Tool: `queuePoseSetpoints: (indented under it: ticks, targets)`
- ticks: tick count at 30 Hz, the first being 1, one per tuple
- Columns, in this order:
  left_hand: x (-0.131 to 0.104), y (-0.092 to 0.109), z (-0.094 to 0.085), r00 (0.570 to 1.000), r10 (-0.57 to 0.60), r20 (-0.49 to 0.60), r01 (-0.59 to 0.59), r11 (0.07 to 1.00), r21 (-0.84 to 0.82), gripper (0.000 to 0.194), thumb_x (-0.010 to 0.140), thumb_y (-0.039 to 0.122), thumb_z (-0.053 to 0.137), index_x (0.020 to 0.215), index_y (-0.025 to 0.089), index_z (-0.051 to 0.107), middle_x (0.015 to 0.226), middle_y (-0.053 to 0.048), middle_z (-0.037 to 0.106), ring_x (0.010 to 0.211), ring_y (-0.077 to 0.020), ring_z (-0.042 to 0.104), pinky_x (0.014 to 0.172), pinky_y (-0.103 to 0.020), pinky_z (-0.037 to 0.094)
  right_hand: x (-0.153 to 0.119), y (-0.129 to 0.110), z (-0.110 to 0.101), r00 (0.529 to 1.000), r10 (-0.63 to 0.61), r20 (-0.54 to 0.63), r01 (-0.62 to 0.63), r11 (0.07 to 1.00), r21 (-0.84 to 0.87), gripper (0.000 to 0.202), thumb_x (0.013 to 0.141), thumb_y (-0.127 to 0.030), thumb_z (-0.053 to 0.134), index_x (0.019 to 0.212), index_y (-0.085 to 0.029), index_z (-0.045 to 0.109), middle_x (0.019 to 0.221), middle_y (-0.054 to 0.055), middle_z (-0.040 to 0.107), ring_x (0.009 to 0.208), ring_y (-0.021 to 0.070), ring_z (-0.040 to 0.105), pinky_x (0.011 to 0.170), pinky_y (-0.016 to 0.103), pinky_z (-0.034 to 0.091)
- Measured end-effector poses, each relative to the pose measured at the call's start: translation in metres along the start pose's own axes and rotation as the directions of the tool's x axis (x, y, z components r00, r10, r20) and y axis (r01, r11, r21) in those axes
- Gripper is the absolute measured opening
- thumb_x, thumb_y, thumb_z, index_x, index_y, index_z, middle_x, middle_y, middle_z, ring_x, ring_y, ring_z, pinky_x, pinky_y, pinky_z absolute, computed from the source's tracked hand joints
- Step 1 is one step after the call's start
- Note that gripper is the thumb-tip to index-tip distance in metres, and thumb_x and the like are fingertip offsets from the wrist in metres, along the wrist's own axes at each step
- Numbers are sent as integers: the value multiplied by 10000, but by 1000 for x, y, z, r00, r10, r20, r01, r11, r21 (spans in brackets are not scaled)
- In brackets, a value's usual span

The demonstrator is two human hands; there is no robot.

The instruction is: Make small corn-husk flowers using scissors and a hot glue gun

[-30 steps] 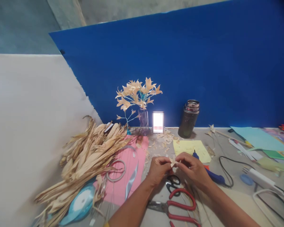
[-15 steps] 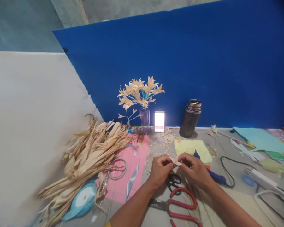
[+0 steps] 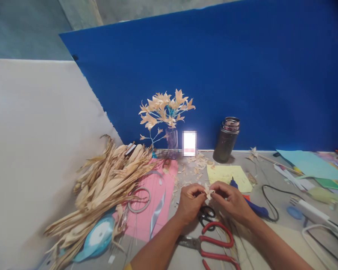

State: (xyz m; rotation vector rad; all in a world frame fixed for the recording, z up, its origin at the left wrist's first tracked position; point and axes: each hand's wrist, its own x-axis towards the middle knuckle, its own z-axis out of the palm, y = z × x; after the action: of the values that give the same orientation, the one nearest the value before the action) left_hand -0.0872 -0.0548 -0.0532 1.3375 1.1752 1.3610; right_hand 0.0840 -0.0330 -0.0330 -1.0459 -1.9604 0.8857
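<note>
Between my fingertips is a small cream flower (image 3: 208,192) with pointed petals, seemingly of dried corn husk. My left hand (image 3: 190,202) pinches it from the left, thumb and forefinger closed together. From the other side my right hand (image 3: 230,200) grips it in the same way. Just below the hands lie black-handled scissors (image 3: 207,215). Nearer to me are large red-handled shears (image 3: 214,243), their blades pointing left. A blue glue gun (image 3: 256,208) lies beside my right hand, partly hidden by it.
Dried corn husks (image 3: 109,187) are heaped at the left by a blue ribbon roll (image 3: 97,238) and pink paper (image 3: 166,187). Behind stand a vase (image 3: 172,144) of husk flowers and a dark flask (image 3: 227,140). Yellow paper (image 3: 228,176) and a cable (image 3: 277,210) lie at right.
The husk piece has turned in my fingers, and its spread petals now show where a folded edge showed before. Both hands stay nearly in place.
</note>
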Motion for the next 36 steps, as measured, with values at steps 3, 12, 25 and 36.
queuePoseSetpoints:
  ticks: [3,12,25,36]
  targets:
    - [0,-1,-1,999,54,-7,-53,997,62,90,735,154,636,673,177,698,676,-19,643,650,-151,571,614,-240,431,0,-1,0,1000,20,10,-20,1000,7,189,869,-302,538,897,-194,691,749,11,652,639,169,564,599,275,430]
    - [-2,0,2,988,153,2,-151,973,175,130,751,90,564,722,185,647,726,-2,616,736,-155,567,710,-260,417,2,-4,-9,991,117,-68,-114,993,33,391,930,-452,441,737,-197,665,608,3,594,586,173,546,592,280,419]
    - [-3,-3,2,993,104,47,-111,977,180,190,770,129,627,925,193,716,841,-21,683,687,-133,573,648,-249,447,3,-3,-9,970,200,-134,-173,966,190,238,779,-369,631,618,-200,585,566,-28,513,574,147,450,551,269,344]
    - [6,0,-5,974,-220,-63,209,967,-146,315,850,443,559,794,145,645,466,16,575,342,-93,471,363,-186,313,9,-1,-14,903,429,-30,-244,567,787,334,712,-435,727,635,-219,484,570,-42,489,444,81,311,420,221,274]
